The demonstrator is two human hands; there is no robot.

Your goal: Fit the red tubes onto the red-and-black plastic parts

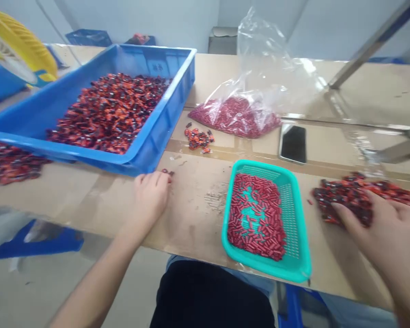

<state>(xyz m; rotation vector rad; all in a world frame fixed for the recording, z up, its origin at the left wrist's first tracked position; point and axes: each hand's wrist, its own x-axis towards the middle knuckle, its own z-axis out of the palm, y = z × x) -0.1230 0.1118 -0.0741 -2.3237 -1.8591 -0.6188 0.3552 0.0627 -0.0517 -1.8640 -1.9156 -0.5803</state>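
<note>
My left hand (152,193) rests on the table beside the blue crate, fingers curled closed. A few small dark red pieces (168,172) show at its fingertips; what lies inside the fingers is hidden. My right hand (389,223) reaches over a pile of small red-and-black pieces (341,198) at the right, thumb apart from the fingers and touching the pile. Its fingertips are partly hidden. Between my hands stands a green plastic basket (304,246) holding many short red tubes (239,228), spread thinner in its middle.
A large blue crate (150,141) of red-and-black pieces stands at the left, with more pieces (13,164) beside it. Behind the basket are a clear bag (239,116) of red bits, a small cluster of pieces (198,139) and a phone (293,143). A yellow fan (23,41) stands far left.
</note>
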